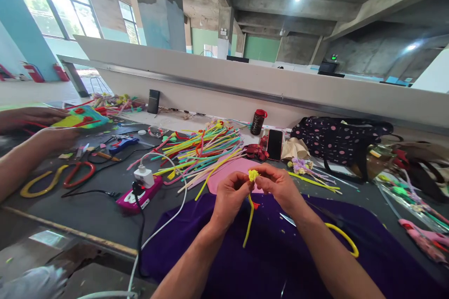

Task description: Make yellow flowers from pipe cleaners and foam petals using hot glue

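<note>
The fuzzy stem (249, 222) was bright yellow, the cloth (266, 261) deep purple, the power strip (150, 193) magenta and white, and the bag (331, 142) dark with pink spots.

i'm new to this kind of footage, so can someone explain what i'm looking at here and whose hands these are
There's no machine: these are a person's bare left hand and right hand. The single picture comes from a camera worn on that person's head, looking forward and down.

Both hands pinch a fuzzy yellow tuft, with a yellow stem hanging below, above purple cloth.

On the dark table lie a pile of coloured stems and a power strip. Farther back are a phone, a bottle and a patterned bag. At far left, another person's hand shows.
</note>
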`<control>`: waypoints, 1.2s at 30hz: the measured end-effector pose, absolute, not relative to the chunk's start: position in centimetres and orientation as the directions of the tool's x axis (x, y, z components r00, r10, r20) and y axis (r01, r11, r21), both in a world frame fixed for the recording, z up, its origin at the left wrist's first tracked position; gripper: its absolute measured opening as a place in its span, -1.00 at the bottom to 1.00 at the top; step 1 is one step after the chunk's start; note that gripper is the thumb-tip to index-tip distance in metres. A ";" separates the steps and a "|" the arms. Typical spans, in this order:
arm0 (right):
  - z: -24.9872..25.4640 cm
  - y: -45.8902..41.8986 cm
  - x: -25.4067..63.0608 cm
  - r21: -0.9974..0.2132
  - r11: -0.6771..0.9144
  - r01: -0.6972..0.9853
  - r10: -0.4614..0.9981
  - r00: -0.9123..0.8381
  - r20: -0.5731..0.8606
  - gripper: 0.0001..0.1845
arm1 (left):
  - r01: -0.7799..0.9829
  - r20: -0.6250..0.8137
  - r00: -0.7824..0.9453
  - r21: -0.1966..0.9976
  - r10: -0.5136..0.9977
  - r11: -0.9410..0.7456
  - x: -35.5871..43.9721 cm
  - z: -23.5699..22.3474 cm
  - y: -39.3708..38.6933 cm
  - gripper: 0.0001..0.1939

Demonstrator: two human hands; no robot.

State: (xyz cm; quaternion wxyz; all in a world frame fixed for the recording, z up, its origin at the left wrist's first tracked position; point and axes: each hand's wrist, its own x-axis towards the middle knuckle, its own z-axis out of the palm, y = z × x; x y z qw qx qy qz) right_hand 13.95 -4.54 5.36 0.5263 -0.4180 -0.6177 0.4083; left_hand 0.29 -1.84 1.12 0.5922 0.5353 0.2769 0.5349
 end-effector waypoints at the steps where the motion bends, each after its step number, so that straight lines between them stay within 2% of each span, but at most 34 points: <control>1: 5.3 -4.5 13.9 -0.945 0.316 0.084 0.946 -0.096 0.308 -0.77 | -0.334 0.246 0.270 0.931 0.931 -0.149 0.3 1.2 -1.9 -0.82; 17: 5.1 -4.6 13.8 -0.952 0.287 0.101 0.957 -0.061 0.282 -0.80 | -0.289 0.245 0.253 0.942 0.936 -0.168 0.4 1.6 -2.2 -0.85; 23: 4.6 -4.8 13.6 -0.947 0.321 -0.003 0.945 -0.068 0.320 -0.56 | -0.418 0.197 0.224 0.904 0.955 -0.088 -0.1 1.8 -1.7 -0.84; 26: 4.6 -5.2 12.8 -0.945 0.321 0.062 0.947 -0.016 0.321 -0.71 | -0.484 0.166 0.197 0.874 0.966 -0.052 -0.4 2.4 -1.5 -0.83; 28: 4.5 -5.3 12.2 -0.943 0.322 0.084 0.947 -0.038 0.319 -0.77 | -0.512 0.200 0.196 0.856 0.960 -0.074 -0.5 3.0 -1.7 -0.85; 33: 4.6 -5.5 11.8 -0.928 0.362 0.085 0.932 -0.030 0.361 -0.83 | -0.552 0.292 0.182 0.820 0.939 -0.148 0.4 3.9 -2.8 -0.86; 36: 4.9 -5.6 12.4 -0.930 0.360 0.072 0.933 -0.024 0.359 -0.81 | -0.582 0.250 0.238 0.811 0.939 -0.069 0.9 3.6 -2.9 -0.82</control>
